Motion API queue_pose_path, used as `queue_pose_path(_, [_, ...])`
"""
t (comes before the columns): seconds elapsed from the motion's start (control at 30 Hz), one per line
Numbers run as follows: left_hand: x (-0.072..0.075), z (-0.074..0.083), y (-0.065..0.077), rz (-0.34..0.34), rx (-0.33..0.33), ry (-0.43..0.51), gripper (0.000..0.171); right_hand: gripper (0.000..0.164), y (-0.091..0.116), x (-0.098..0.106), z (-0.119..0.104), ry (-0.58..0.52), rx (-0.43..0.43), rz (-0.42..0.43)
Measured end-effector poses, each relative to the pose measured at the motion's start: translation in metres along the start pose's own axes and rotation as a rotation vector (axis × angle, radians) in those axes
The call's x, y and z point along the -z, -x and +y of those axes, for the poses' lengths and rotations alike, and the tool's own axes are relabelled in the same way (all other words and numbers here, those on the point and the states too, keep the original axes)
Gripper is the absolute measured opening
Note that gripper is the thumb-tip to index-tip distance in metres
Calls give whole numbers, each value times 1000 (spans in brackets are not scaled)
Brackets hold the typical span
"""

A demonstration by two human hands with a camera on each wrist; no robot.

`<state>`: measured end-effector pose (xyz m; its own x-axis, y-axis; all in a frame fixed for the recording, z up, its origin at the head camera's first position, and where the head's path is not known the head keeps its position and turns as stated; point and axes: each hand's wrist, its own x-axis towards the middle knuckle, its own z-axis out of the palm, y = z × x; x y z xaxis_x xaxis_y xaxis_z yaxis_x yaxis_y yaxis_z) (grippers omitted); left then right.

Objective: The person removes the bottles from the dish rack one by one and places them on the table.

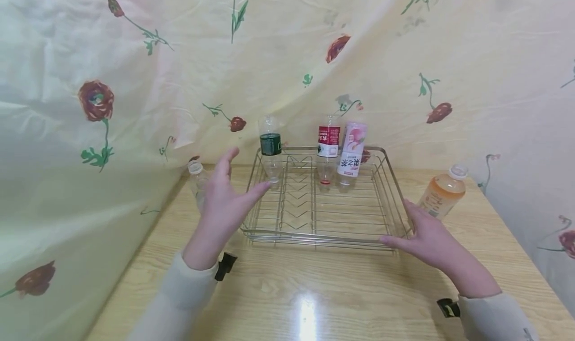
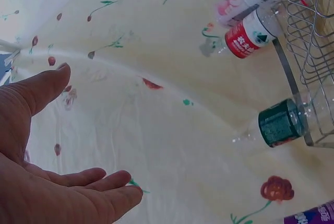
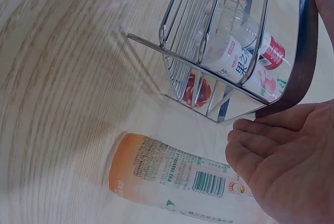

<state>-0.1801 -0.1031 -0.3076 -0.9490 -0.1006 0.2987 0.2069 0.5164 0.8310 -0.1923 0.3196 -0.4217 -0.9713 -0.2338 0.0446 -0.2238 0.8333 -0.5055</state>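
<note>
A wire dish rack point(image 1: 314, 238) stands on the wooden table. Inside it, along the back, are three bottles set cap down: a clear one with a green label point(image 1: 271, 145), a clear one with a red and white label point(image 1: 329, 141), and a pink and white fruit tea bottle point(image 1: 352, 149). My left hand point(image 1: 224, 196) is raised at the rack's left side, thumb and fingers spread, nothing in it. At the front right corner my right hand point(image 1: 429, 236) touches the rack, thumb by the front rim and fingers along the side rim, in a loose, spread pose.
An orange-tinted bottle point(image 1: 442, 193) stands right of the rack, just beyond my right hand. On the left, a clear bottle point(image 1: 196, 178) is partly hidden behind my left hand. Flower-patterned cloth point(image 1: 287, 71) hangs behind the table and along both sides.
</note>
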Motion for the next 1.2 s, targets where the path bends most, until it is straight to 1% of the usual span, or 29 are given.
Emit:
queue_pose_path(0.17, [-9,3,-7,-18,-48,9,98,125,0,2,-2,6,-2,2])
queue_pose_path(0.23, [-12,3,-12,-24,-53,5,96,125,1,2,-2,7,-3,2])
queue_pose_path(0.47, [-24,-5,-31,-21,-22,-35,93,126,2,0,1,3,9,11])
queue_pose_path(0.7, [-32,-12,-43,-48,-3,-1,91,127,4,-2,2,-13,-8,0])
queue_pose_path(0.87, [-38,-13,-52,-61,-1,-6,90,127,3,-2,1,-8,-9,-1])
queue_pose_path(1.2, [-47,-18,-70,-48,39,9,85,125,1,0,-1,2,3,14])
